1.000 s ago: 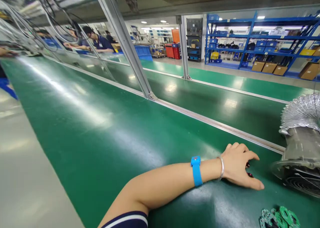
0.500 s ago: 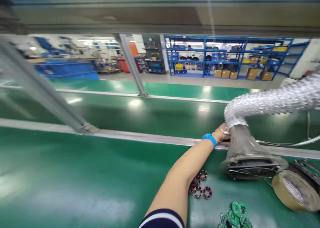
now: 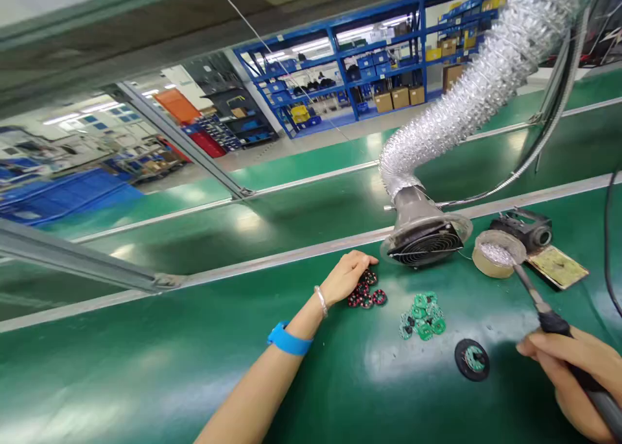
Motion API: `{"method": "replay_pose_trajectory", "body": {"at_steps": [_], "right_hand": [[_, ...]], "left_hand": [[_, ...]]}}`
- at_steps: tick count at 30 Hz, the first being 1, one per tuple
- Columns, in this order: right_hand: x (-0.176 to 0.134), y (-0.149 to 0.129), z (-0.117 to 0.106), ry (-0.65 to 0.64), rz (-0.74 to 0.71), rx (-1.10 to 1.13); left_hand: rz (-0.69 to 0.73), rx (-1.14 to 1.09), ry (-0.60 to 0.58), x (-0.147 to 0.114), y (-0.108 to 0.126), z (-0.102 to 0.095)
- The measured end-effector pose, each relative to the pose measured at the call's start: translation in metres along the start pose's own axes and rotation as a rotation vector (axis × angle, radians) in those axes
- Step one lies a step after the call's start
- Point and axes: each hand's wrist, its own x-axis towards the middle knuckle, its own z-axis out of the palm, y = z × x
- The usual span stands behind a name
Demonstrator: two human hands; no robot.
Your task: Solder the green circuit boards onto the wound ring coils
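My left hand [image 3: 346,277], wearing a blue band and a pale bracelet, reaches over a small pile of black rings with red spots [image 3: 362,296]. Its fingers look stretched out, partly hiding the pile. My right hand [image 3: 576,366] grips a soldering iron [image 3: 554,322] at the lower right. The iron's metal end points into a round tan container [image 3: 492,269] with shiny silvery stuff inside. Between my hands lie a heap of small green circuit boards [image 3: 424,317] and a black disc [image 3: 462,366] with a green board on top.
A fume extractor with a round fan grille [image 3: 425,243] hangs from a silver flexible duct [image 3: 451,120] beyond the parts. Behind the container sit a black iron stand [image 3: 527,230] and a yellowish sponge tray [image 3: 558,266]. A metal rail [image 3: 272,262] crosses the green bench.
My left hand has left the extractor's neck and come down to the spotted rings. The view has tilted and turned right, bringing my right hand with the soldering iron into sight.
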Motion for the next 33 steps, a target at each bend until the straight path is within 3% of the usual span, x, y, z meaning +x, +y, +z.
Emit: {"method": "replay_pose_trajectory", "body": {"at_steps": [3,8,10,13,14,17,19,27,33], "right_hand": [[0.012,-0.007,0.003,-0.064,-0.098,0.101],[0.022,-0.013,0.013,-0.18,-0.143,0.199],[0.024,-0.012,0.017,-0.222,-0.178,0.188],[0.029,-0.007,0.023,-0.307,-0.212,0.168],[0.03,-0.006,0.025,-0.339,-0.217,0.166],[0.033,-0.002,0.028,-0.398,-0.213,0.191],[0.033,-0.001,0.029,-0.416,-0.186,0.228],[0.025,-0.001,0.03,-0.479,-0.111,0.292],[0.027,-0.004,0.027,-0.496,-0.226,0.309]], "left_hand": [[0.023,0.0,0.019,-0.014,0.014,0.013],[0.072,0.011,0.036,-0.032,0.038,0.02],[0.068,0.031,0.128,-0.045,0.053,0.023],[0.05,0.015,0.415,-0.072,0.09,0.04],[0.043,-0.045,0.385,-0.081,0.104,0.05],[0.014,-0.226,0.048,-0.098,0.139,0.08],[-0.025,-0.31,-0.056,-0.1,0.15,0.095],[-0.21,-0.562,-0.097,-0.094,0.15,0.104],[-0.369,-0.725,-0.191,-0.092,0.155,0.106]]}}
